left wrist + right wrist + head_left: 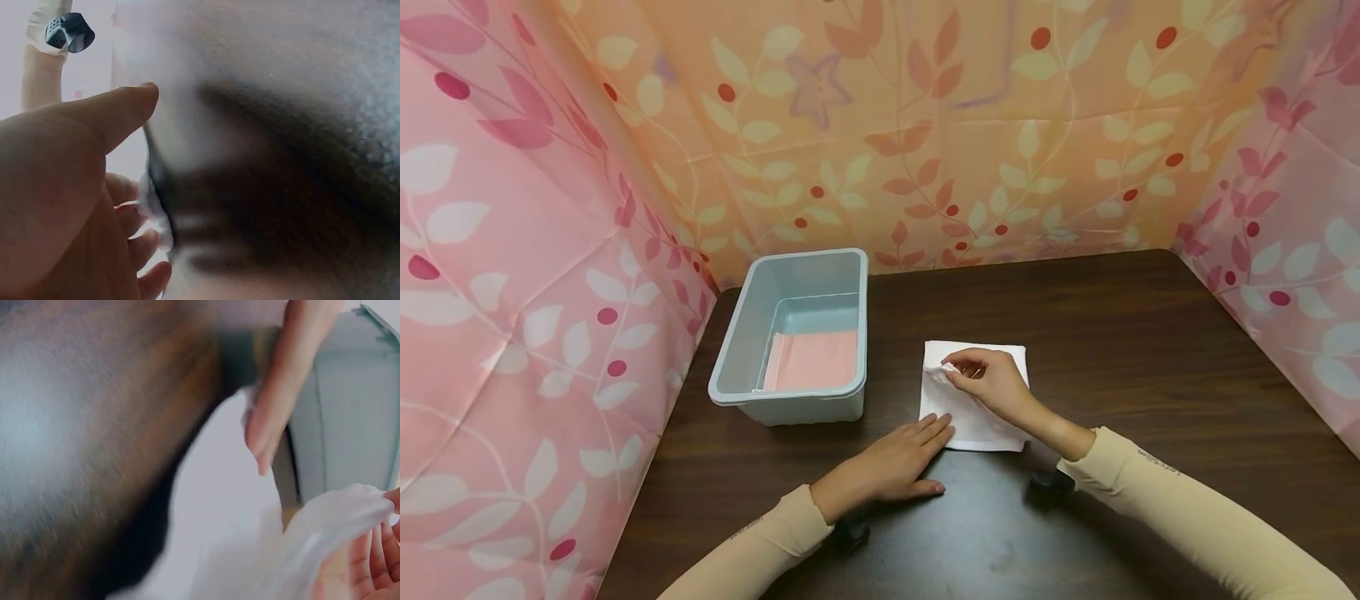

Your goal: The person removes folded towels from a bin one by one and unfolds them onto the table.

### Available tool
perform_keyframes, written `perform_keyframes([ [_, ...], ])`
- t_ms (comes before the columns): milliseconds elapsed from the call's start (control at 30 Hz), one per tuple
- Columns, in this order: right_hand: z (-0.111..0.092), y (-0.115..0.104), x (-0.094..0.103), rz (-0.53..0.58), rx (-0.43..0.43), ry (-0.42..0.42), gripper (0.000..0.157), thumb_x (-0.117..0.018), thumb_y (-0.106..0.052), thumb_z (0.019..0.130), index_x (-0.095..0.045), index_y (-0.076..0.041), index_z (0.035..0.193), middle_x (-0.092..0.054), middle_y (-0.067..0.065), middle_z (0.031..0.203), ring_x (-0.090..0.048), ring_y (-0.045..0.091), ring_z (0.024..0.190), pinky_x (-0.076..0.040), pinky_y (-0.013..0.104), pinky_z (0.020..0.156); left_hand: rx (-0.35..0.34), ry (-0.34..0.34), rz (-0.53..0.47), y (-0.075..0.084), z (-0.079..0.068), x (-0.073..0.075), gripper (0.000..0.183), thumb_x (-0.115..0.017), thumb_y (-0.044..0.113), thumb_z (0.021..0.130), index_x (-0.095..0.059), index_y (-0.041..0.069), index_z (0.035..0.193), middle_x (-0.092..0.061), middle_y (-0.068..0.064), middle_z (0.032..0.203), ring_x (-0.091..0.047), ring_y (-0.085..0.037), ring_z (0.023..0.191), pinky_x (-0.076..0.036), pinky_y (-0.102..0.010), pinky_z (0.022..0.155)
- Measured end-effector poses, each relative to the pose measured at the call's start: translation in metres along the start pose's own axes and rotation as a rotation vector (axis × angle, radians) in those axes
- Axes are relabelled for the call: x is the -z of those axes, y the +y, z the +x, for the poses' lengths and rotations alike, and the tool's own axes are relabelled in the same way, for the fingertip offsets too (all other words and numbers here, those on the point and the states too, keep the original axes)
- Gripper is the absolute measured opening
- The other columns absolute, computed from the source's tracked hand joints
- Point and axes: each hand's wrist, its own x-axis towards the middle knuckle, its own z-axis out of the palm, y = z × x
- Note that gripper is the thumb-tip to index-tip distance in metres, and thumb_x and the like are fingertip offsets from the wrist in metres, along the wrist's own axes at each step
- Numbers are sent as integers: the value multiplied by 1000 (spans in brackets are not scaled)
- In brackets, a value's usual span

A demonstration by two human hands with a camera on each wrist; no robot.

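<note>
A folded white cloth [981, 429] lies as a rough square on the dark table. My right hand [996, 385] pinches a bit of its top layer near the upper left between thumb and fingers. In the right wrist view, that pinched part of the cloth [337, 515] rises above the rest. My left hand [901, 460] lies palm down, its fingertips on the cloth's lower left edge and its thumb out on the table. The left wrist view shows the left hand [69, 181] close up, with the fingers straight or slightly bent.
Left of the cloth stands a grey-blue plastic bin [805, 408], with a folded pink cloth [816, 360] on its floor. The brown wooden table [1112, 333] reaches to floral curtains [925, 125] at the back and both sides.
</note>
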Motion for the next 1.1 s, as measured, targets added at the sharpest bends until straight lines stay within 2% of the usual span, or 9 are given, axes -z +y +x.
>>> perform_keyframes([
  [300,2,0,39,35,1,135,18,-75,-15,88,-76,-9,105,-72,11,86,-60,4,69,-51,17,60,61,-33,-31,0,2,2,86,-57,54,95,-19,11,159,-17,-6,168,-21,-23,155,-30,-39,123],
  [533,-11,-20,78,80,-23,241,20,-71,-2,88,-72,3,107,-68,15,84,-59,4,66,-49,13,57,101,-22,-81,-4,0,3,85,-57,53,96,-19,11,159,-16,-6,168,-21,-28,155,-31,-42,122],
  [667,-18,-20,97,95,-24,298,21,-71,-1,88,-70,7,107,-69,6,82,-59,3,67,-48,12,57,126,-22,-87,-7,-1,3,84,-57,53,96,-19,12,159,-17,-6,168,-21,-29,155,-32,-43,122],
  [900,-23,17,119,74,-52,382,24,-71,-3,88,-70,6,110,-67,-18,83,-60,-2,68,-48,10,60,130,-25,-95,-8,-1,3,84,-56,53,96,-19,12,159,-17,-6,168,-20,-30,155,-31,-45,121],
  [1100,-26,23,123,80,-63,369,26,-72,-6,89,-70,4,113,-68,-20,86,-61,-2,71,-49,10,61,132,-14,-102,-7,-2,4,84,-57,53,96,-20,12,159,-19,-6,167,-21,-30,155,-32,-46,121],
])
